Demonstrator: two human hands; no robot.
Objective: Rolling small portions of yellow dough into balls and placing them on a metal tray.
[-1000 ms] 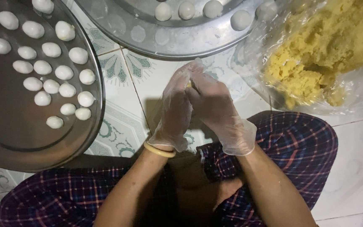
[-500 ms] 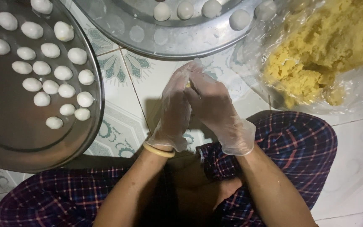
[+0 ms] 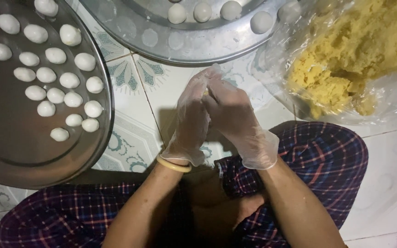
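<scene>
While white balls (image 3: 47, 73) fill the left tray (image 3: 5, 151), both gloved hands, left hand (image 3: 191, 121) and right hand (image 3: 235, 115), cup a hidden piece, yellow filling (image 3: 354, 59) remaining upper right.

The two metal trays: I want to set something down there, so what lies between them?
In the head view, only bare patterned floor tile separates the left tray from the top tray.

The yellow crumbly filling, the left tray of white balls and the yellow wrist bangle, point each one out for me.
yellow crumbly filling (image 3: 359, 55), head view, middle of the heap.
left tray (image 3: 5, 151), head view, bare metal floor.
yellow wrist bangle (image 3: 173, 164), head view, band's front.
</scene>
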